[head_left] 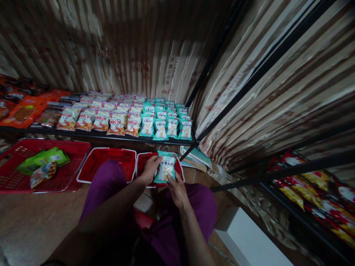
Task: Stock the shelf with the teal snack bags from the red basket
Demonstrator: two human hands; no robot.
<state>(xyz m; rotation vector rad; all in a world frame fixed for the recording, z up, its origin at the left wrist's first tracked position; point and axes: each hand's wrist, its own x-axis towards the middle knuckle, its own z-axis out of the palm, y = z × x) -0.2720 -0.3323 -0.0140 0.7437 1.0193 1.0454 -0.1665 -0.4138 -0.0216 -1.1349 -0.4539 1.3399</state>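
Observation:
Between my two hands is a teal and white snack bag (167, 167), its printed front facing up. My left hand (151, 168) grips its left edge, with the fingers partly behind the bag. On the lower right corner, my right hand (177, 189) holds it with the thumb on the front. Below the bag lies a small red basket (141, 159), mostly covered by the bag and hands. Rows of matching teal bags (160, 127) stand on the low shelf (122, 138) just beyond, at its right end.
White and orange snack bags (118, 122) and orange packets (27, 107) fill the shelf leftward. A red basket (107, 151) and a larger one (80, 147) with green packets (44, 159) sit in front. Black rack posts (230, 122), a white box (252, 240) and red-yellow bags (307, 188) are right.

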